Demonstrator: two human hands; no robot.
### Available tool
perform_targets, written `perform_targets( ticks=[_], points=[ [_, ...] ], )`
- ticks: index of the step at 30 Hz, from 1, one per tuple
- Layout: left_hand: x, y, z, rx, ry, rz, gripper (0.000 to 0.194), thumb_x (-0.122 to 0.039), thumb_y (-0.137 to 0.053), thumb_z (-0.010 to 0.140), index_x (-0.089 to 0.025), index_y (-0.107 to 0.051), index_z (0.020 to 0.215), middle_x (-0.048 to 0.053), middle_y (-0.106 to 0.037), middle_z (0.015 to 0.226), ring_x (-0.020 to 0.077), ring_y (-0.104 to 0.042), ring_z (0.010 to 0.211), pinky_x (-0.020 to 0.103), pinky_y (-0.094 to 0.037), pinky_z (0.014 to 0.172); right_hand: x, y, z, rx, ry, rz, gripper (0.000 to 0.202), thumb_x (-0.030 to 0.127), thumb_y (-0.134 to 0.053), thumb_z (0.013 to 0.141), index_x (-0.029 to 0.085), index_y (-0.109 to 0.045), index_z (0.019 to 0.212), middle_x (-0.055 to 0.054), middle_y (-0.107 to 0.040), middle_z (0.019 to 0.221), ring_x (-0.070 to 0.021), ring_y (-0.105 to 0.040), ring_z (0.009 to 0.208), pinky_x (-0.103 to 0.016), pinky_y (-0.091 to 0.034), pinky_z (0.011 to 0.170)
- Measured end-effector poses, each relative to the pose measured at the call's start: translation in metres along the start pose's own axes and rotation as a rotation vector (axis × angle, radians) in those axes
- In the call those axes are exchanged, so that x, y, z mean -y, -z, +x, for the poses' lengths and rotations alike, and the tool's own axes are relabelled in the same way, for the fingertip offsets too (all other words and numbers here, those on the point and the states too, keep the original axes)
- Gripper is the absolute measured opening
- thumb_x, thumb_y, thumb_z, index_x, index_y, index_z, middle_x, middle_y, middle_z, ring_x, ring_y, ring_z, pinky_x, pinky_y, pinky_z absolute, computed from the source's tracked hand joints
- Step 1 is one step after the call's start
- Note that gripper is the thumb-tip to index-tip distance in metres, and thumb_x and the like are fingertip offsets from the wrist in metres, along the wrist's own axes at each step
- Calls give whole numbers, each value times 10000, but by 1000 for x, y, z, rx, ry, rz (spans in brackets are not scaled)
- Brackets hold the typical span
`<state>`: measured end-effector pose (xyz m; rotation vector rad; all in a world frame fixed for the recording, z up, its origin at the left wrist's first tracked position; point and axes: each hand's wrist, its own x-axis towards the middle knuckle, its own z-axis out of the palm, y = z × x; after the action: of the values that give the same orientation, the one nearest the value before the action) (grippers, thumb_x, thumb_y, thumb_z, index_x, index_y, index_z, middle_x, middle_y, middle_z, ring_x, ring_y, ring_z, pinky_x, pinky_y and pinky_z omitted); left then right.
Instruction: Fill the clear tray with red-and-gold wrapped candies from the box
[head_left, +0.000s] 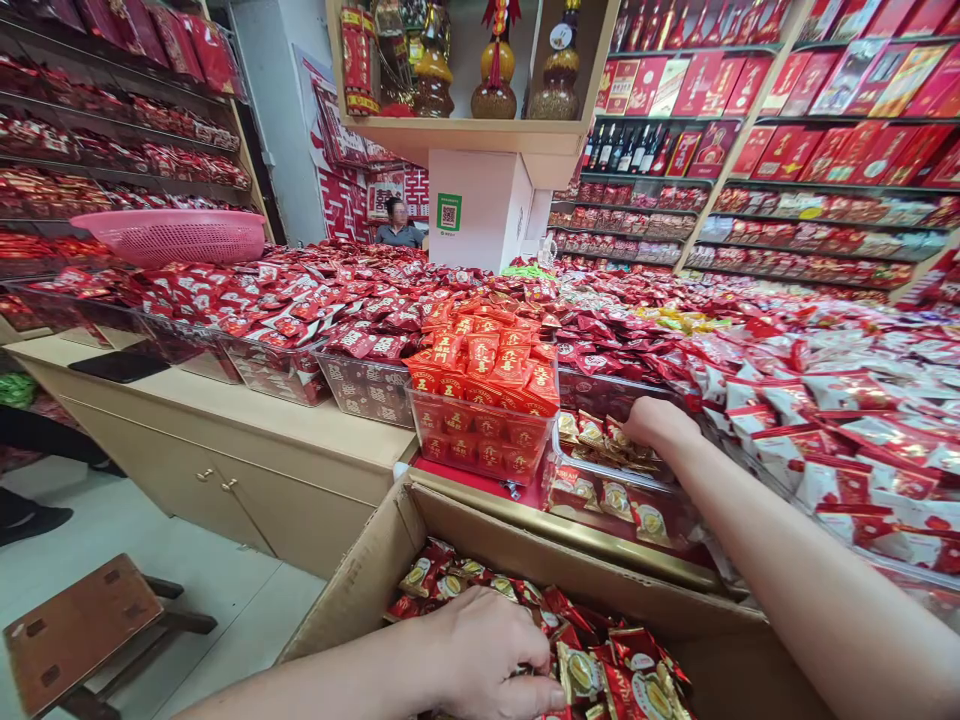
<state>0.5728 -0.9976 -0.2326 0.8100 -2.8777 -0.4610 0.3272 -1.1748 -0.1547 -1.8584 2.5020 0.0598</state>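
Note:
My left hand (491, 655) reaches into an open cardboard box (360, 590), its fingers curled into red and gold wrapped candies (581, 675). Part of what lies under those fingers is hidden. My right hand (660, 428) is down in a clear plastic bin (559, 455) that holds similar gold and red candies (592, 430). The back of that hand and its wrist show, but most of its fingers are hidden. Directly left of this bin stands another clear bin (480, 445), heaped with bright red packets (480, 350).
White and red packets (847, 400) fill bins on the right. More bins line the beige counter (300, 425), with a pink basket (180, 235) behind. A wooden stool (82, 635) stands low left. A person (400, 230) is at the back, and stocked shelves line the walls.

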Motion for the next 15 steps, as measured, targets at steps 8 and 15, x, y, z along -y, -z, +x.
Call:
perform_targets(
  ticks=[8, 15],
  points=[
    [0, -1, -1, -4, 7, 0, 274, -426, -415, 769, -235, -607, 724, -21, -608, 617, 114, -559, 577, 197, -312, 462, -4, 2, -8, 34, 35, -80, 355, 90, -452, 654, 148, -613, 965, -147, -597, 1001, -272, -565, 902, -341, -467, 656],
    [-2, 0, -1, 2, -9, 42, 279, -423, -405, 773, -230, -591, 697, -21, -601, 599, 115, -552, 559, 201, -296, 448, -8, -8, -1, 44, 88, -104, 320, 102, -558, 604, 147, -643, 908, -142, -629, 893, -250, -577, 882, -311, -458, 715]
  ],
)
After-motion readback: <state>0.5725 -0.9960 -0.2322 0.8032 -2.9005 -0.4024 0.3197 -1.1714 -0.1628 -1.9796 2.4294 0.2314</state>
